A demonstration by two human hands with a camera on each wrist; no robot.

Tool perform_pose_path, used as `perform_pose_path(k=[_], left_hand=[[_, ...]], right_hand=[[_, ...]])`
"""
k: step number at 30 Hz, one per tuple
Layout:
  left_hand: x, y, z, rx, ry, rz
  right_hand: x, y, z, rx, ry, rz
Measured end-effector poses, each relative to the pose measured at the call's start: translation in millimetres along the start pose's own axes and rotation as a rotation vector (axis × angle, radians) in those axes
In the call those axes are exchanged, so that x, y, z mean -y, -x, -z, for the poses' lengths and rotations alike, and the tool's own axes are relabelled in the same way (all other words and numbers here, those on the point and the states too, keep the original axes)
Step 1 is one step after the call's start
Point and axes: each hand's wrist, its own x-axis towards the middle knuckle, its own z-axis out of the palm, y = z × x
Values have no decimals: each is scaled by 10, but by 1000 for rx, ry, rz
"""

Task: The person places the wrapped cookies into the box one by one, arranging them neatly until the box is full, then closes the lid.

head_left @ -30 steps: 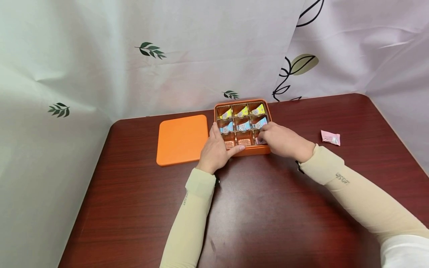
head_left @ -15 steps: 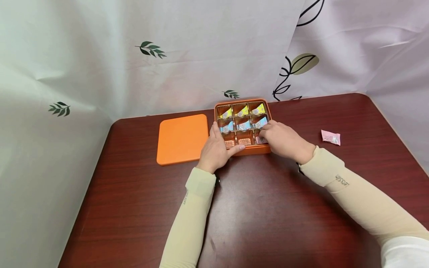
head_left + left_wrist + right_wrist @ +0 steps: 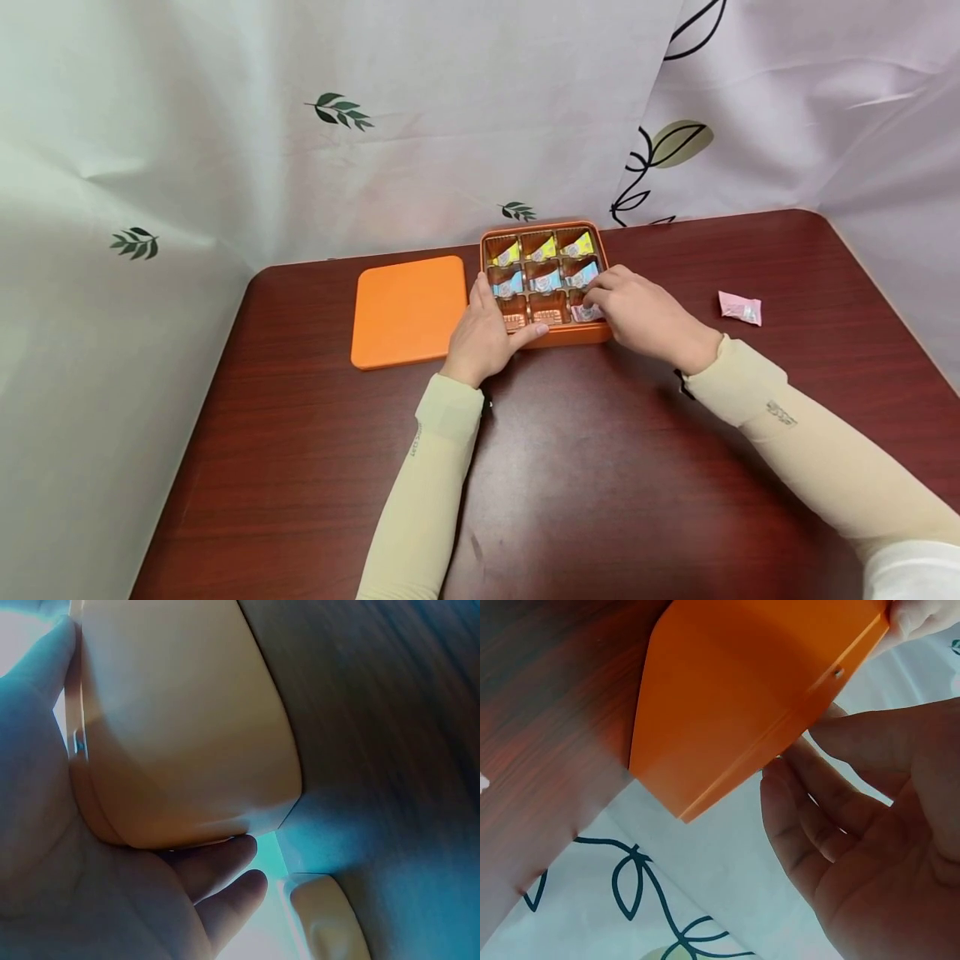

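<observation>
Near right in the square orange box (image 3: 573, 336), the bent-fingered right hand (image 3: 648, 317), grip unclear, now reveals more pink-wrapped sweet (image 3: 582, 313), seemingly seated.

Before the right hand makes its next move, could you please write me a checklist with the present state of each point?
1. Left hand braced at the near left corner of the box: ok.
2. Orange lid off, lying on the table: ok.
3. Three blue candies across the middle row: ok.
4. Near right pink candy let go by the right hand: cannot tell; the hand partly hides it.
5. Loose pink candy inside the box: not ok; it lies on the table.
</observation>
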Motion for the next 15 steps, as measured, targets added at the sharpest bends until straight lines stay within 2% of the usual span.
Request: perform_pose_path(k=[15], left_hand=[[0,6,6,5,-4,-3]], right_hand=[[-52,134,64,-72,-111,-70]])
